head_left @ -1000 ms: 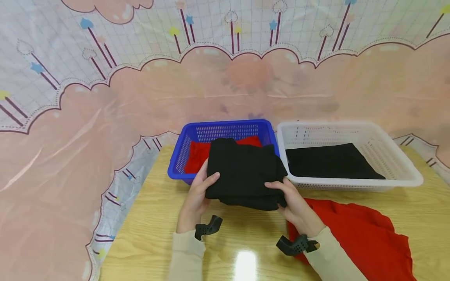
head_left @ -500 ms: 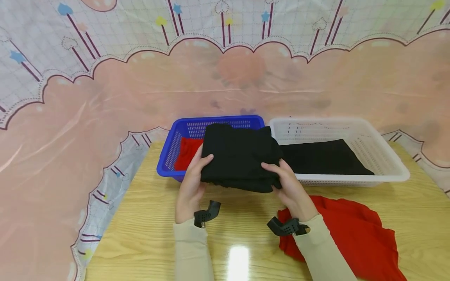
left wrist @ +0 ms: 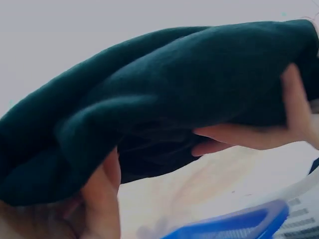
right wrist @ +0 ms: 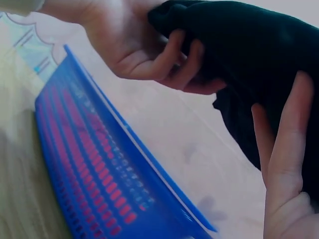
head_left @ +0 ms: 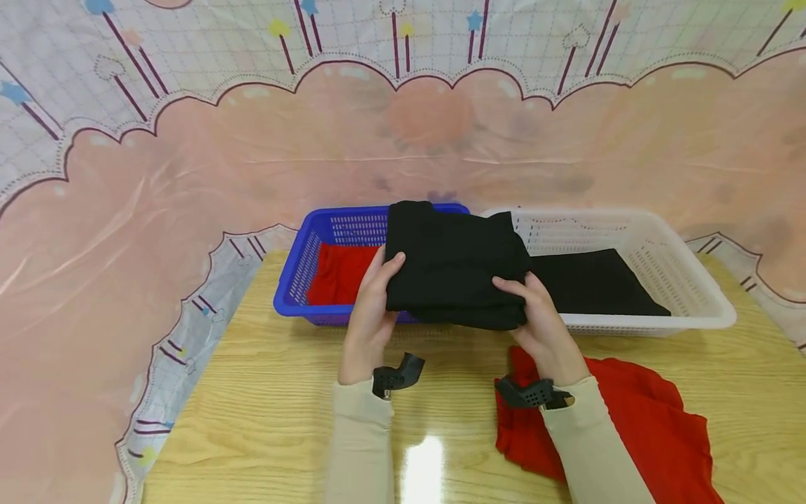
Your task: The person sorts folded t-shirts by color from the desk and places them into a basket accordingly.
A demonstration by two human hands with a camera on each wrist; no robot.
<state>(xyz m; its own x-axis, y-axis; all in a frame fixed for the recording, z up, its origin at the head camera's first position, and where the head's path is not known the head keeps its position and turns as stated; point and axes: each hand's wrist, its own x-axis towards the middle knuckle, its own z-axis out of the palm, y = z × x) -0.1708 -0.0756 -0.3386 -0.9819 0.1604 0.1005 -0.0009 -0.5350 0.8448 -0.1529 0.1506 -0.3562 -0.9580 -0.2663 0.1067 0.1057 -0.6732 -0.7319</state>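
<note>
Head view: pinching black cloth [head_left: 453, 259] in left hand [head_left: 370, 311] and right hand [head_left: 544, 322], raised in front of blue basket [head_left: 324, 316]; seemingly partway: folded, not yet set down, with red cloth [head_left: 658, 420] left on worktop [head_left: 264, 406].

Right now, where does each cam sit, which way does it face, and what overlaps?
Head: on the person's head, facing forward and down at the black cloth; left hand, right hand, sleeves show.
Left wrist: on that wrist, facing black cloth, blue basket below; parts of both hands show.
Right wrist: on that wrist, facing black cloth and blue basket's side; parts of both hands and left sleeve show.
Both wrist views share: black cloth, both hands, blue basket.
</note>
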